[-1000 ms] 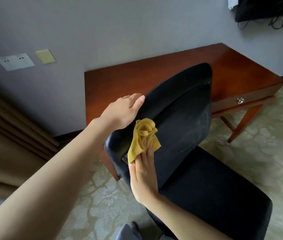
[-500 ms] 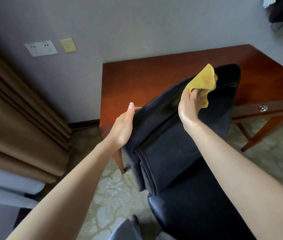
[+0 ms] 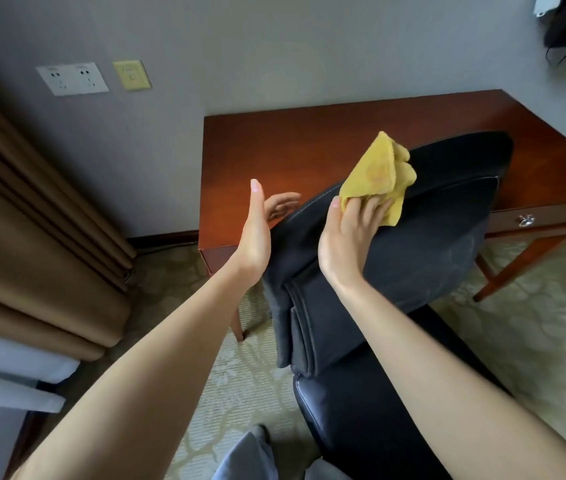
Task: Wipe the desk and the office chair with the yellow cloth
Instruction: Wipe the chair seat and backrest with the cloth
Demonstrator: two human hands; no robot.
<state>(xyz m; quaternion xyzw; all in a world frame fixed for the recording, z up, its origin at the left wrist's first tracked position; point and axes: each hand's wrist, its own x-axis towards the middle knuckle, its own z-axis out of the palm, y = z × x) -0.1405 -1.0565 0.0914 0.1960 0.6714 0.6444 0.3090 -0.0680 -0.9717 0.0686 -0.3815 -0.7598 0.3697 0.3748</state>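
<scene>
The yellow cloth (image 3: 376, 171) sits bunched against the upper part of the backrest (image 3: 430, 244) of the black office chair (image 3: 378, 427), on the face turned toward the camera and just below its top edge. The right hand (image 3: 350, 237) has hold of it: the thumb pinches the lower corner and the spread fingers lie over the bottom hem, so the loose folds stand up above the knuckles while the covered part is pushed onto the leather. That grip probably keeps the cloth from slipping out during a stroke and lets the palm put weight behind it. The left hand (image 3: 257, 230) is flat and fully open, with straight fingers and the thumb pointing up. Its palm lies along the backrest's left edge and its fingertips reach round behind; it holds nothing. It looks placed there to brace the chair, which would otherwise turn or tip away under the wiping pressure. The wooden worktop (image 3: 326, 143) stands just behind the chair against the grey wall, its top bare and glossy, with a drawer knob (image 3: 525, 220) at the right. Judging by this, the step in hand is the chair's backrest. Whether the worktop has had its wipe cannot be told from its surface.
</scene>
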